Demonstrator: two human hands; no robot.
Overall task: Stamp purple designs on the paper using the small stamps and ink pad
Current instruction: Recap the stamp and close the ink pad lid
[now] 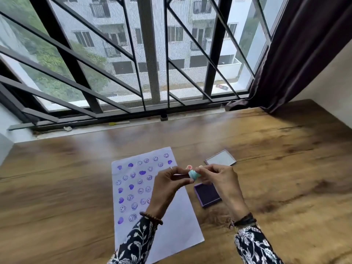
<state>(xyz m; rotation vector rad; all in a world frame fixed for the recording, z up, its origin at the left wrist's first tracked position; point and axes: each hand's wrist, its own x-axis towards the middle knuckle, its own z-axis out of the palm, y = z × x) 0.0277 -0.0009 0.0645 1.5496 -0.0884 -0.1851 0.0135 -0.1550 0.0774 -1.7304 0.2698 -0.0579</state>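
Stamp (194,175), teal, pinched in both hands' grip, left (168,184) and right (219,180), above stamped paper (171,235) beside open ink pad (207,195); no legible writing.

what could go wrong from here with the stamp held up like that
1. Both hands, left hand and right hand, pinch the small teal stamp in the air above the paper; a slip could drop it and smudge the purple prints.
2. The ink pad lies open right under the right hand, so the patterned sleeve may brush the ink.
3. The paper is loose on the table and could shift when pressed.
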